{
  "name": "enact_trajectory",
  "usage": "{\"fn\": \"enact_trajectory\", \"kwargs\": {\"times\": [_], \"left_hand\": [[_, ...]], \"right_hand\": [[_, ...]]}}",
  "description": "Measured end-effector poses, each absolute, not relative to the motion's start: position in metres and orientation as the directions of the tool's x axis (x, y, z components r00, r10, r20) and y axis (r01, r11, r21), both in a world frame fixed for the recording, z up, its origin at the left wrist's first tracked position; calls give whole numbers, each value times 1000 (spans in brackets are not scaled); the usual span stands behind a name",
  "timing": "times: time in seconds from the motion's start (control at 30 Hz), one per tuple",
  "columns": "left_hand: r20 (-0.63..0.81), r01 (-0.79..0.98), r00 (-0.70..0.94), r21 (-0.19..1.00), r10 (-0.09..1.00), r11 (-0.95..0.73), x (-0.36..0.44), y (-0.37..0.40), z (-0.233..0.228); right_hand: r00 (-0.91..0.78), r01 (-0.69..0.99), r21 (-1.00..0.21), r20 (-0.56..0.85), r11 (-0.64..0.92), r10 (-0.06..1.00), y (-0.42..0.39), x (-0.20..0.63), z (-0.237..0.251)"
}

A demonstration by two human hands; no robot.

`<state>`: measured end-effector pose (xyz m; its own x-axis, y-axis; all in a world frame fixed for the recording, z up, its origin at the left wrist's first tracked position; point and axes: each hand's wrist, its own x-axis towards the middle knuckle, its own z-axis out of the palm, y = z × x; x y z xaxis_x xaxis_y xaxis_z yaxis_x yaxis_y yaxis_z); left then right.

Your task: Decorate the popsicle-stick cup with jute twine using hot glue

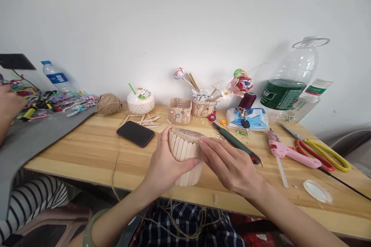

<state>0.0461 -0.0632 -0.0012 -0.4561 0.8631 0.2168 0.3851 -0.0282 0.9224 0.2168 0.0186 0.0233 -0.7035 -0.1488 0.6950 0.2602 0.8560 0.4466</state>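
Observation:
A round cup made of upright wooden craft sticks (185, 152) is held over the front of the table, tilted so that its top rim shows. My left hand (165, 160) is wrapped round its left side, thumb across the front. At the right of the rim, my right hand (228, 160) has its fingers pressed together against the cup; its thumb is hidden. Brown twine (189, 136) runs along the rim. More twine (171, 216) hangs below the cup in loose loops over my lap.
Behind are a twine ball (108, 104), a phone (135, 134), loose sticks (145, 119) and two decorated stick boxes (179, 111). On the right lie a dark green-handled tool (236, 141), a pink glue gun (292, 153) and scissors (321, 154). Another person's hand (11, 102) is at left.

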Motion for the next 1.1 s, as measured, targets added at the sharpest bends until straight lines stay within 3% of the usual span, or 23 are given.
{"fn": "enact_trajectory", "kwargs": {"times": [0.2, 0.47, 0.7, 0.97, 1.1], "left_hand": [[212, 372, -474, 928, 855, -24, 49, -62, -4], [197, 369, -488, 930, 851, -4, 47, -57, -6], [168, 245, -375, 966, 912, -77, 36, -57, -2], [178, 362, -248, 929, 952, -79, 30, -50, 14], [170, 401, -281, 915, 944, -45, 29, -40, 15]], "right_hand": [[-622, 311, 383, 774, 870, -119, 24, 210, 10], [-422, 376, 96, 903, 922, 78, 21, 192, -2], [-527, 181, -72, 835, 981, 159, 28, 199, 17], [-696, 239, 32, 703, 971, 148, 36, 206, 33], [-793, 296, 229, 599, 927, 106, 36, 205, 43]]}}
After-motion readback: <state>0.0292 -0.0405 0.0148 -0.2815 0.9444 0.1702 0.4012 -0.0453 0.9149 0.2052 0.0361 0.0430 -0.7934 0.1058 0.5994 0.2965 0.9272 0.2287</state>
